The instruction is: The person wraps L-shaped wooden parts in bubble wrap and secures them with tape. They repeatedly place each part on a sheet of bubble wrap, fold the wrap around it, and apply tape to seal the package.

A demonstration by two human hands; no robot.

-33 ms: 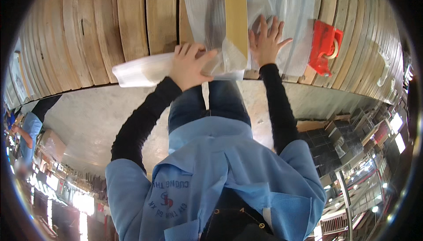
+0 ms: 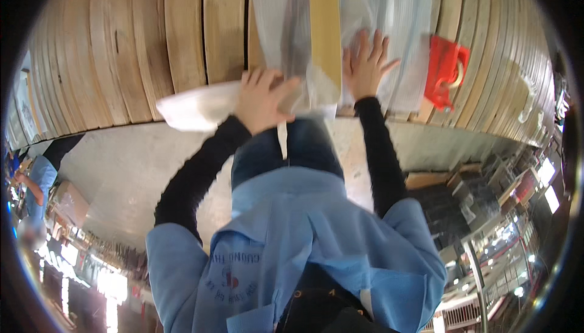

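Observation:
A long tan strip [image 2: 325, 22] runs away from me over a translucent, ribbed wrapping sheet [image 2: 392, 4] on the wooden slats. My left hand [image 2: 264, 98] is at the near end of the sheet, fingers and thumb apart, pressing on a white flap of wrapping [image 2: 198, 105] that sticks out to its left. Whether it pinches an edge underneath is hidden. Right of the strip, my right hand [image 2: 366, 68] lies spread on the sheet. A crumpled clear piece [image 2: 321, 86] covers the strip's near end between my hands.
A red tape dispenser [image 2: 446, 71] with a pale roll lies right of the sheet. Wooden slats [image 2: 182, 28] form the work surface; its near edge curves in front of my legs. Another person in blue [image 2: 41, 181] is at far left. Dark stacked boxes [image 2: 450, 199] stand at right.
The work surface, dispenser and both hands appear slightly lower in the picture. Both hands keep nearly the same places on the wrapping.

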